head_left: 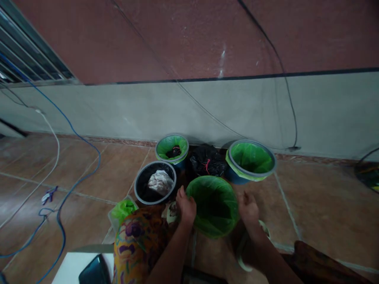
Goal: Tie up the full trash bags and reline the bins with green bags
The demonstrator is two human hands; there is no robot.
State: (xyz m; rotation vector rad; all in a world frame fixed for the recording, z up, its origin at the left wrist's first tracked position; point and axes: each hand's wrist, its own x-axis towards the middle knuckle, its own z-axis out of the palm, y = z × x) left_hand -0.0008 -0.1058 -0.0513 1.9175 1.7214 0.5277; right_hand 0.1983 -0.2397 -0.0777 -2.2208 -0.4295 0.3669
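Note:
A bin lined with a green plastic bag [217, 228] stands in front of me, its mouth facing up, with the bag folded over the rim. My left hand [187, 207] is at the left side of that rim, fingers bent against the bag. On the opposite side, my right hand [248, 207] has its fingers curled at the bag's edge. Just behind sits a tied black garbage bag [208, 159] with a red tie. Left of my left hand is a bin with a black liner [141, 185], holding a crumpled whitish bundle [160, 182].
Two more green-lined bins with grey rims, a left one [166, 144] and a right one [251, 157], stand by the wall. A clear container [122, 211] holds green plastic. A blue cable [62, 201] crosses the tiled floor; a dark phone-like object [94, 270] lies on a white surface.

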